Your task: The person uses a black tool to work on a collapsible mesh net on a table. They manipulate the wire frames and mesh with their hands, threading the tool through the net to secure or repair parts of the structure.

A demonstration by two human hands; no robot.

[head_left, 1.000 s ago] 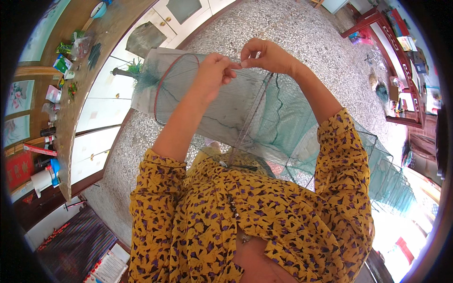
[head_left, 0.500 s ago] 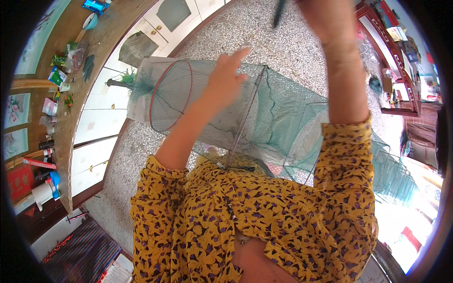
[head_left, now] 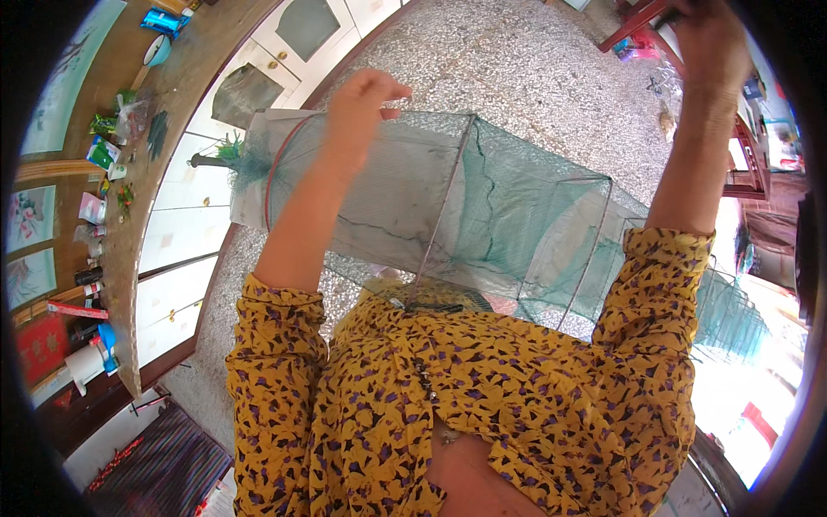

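Note:
Across my lap and out to both sides stretches a long green mesh fish trap (head_left: 508,215) on thin metal frames. A red hoop (head_left: 274,177) rings its left end, where the mesh gathers beside a dark rod (head_left: 213,161). My left hand (head_left: 357,103) is raised over the trap's far edge near that hoop, thumb and forefinger apart, with nothing visible in it. High at the far right, my right hand (head_left: 713,47) is away from the mesh, its fingers curled and partly cut off by the picture's edge. Whatever it grips is hardly visible there.
A long counter (head_left: 185,112) on white cabinets (head_left: 185,220) runs along the left, with packets and a bowl (head_left: 158,50) on it. Speckled floor (head_left: 517,69) lies beyond the trap. Dark red wooden furniture (head_left: 633,26) stands at the far right. A striped cloth (head_left: 159,461) lies lower left.
My right hand has swung out to the right, and the dark slender stick seen by it earlier is no longer clearly visible. My left hand has moved left and its pointing forefinger has drawn in.

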